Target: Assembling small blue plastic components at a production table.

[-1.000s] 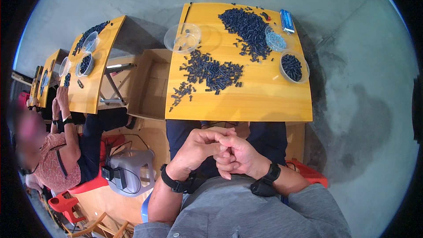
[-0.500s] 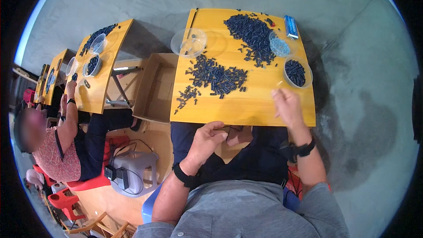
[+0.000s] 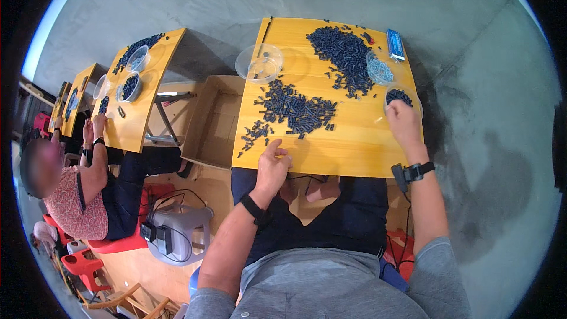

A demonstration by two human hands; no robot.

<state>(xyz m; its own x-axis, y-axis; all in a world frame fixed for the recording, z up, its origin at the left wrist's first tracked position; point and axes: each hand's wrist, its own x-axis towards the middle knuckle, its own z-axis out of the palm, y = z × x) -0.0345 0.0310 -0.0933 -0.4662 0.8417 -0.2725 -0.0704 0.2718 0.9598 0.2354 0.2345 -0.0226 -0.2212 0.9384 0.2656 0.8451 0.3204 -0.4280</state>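
Judging by looks, the black pieces (image 3: 300, 111) should be light, stiff and hard to break, maybe a bit slick and prone to rolling, being short and rod-like. Best pinched across the middle between thumb and one fingertip. The nearest scattered ones are found just ahead and to the left of the fingers of the left hand (image 3: 273, 162); these are loosely bent, thumb and index parted, with nothing seen held, above the near part of the surface (image 3: 342, 156). More pieces are kept in a clear tub (image 3: 418, 101) right at the fingers of the right hand (image 3: 403, 119). Those are curled at its near rim; whether anything is gripped cannot be told. A bigger heap (image 3: 342, 56) is spread farther ahead, between both hands' fingers. A bowl of blue bits (image 3: 381, 72) is set just beyond the right fingers.
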